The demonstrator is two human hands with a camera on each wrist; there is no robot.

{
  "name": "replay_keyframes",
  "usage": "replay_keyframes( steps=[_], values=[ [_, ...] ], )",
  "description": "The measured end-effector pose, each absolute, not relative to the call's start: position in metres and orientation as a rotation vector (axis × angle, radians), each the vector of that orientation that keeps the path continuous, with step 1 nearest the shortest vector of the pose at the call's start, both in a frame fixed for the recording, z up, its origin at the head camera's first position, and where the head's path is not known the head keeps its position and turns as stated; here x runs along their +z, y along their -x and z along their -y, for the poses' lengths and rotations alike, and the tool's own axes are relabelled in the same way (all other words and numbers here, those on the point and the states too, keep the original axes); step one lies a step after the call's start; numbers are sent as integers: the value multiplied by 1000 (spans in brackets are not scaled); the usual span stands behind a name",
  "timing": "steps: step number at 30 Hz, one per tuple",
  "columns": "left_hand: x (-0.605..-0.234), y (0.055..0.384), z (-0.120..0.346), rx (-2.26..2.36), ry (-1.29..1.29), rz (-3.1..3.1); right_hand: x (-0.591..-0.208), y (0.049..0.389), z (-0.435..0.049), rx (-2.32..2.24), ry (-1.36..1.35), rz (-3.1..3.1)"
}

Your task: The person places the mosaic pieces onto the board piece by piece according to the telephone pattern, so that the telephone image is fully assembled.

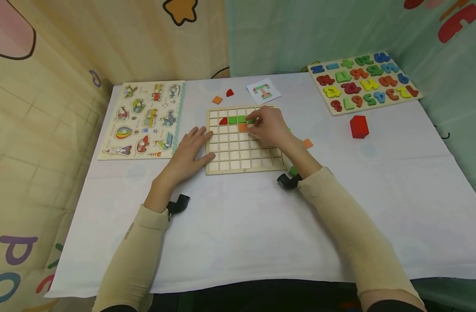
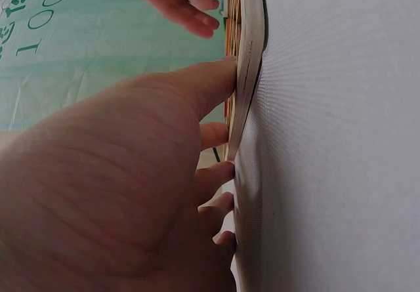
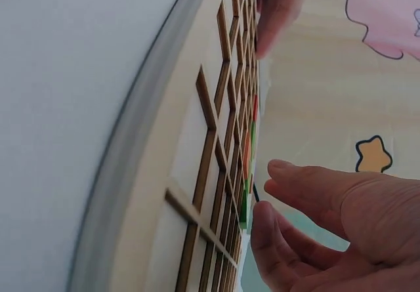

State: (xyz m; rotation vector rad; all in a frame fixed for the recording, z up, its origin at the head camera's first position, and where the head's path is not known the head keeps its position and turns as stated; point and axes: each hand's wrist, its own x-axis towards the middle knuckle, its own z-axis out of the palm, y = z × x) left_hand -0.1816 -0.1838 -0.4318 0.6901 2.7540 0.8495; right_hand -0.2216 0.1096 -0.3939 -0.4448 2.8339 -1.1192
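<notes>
Board point(image 1: 245, 170) lies on the desk point(image 1: 230, 234), with a red piece point(image 1: 223, 121), green pieces point(image 1: 237, 119) and an orange piece point(image 1: 242, 128) in its upper cells. The left hand point(image 1: 189, 149) rests at its left edge, fingers spread. The right hand point(image 1: 270, 125) is over the upper right cells, fingertips by the green pieces (whether that grip pinches one, I cannot tell). A patterned card point(image 1: 263, 91) lies just beyond.
</notes>
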Motion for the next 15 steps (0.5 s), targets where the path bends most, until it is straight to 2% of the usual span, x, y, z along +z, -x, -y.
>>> replay_keyframes(
  steps=[10,15],
  values=[
    [-432,182,184,841,-678,-2743,-394,222,-167,-1269,212,-2753],
    [-432,182,184,837,-679,-2749,-392,226,-191,-1186,200,-2723]
  ],
)
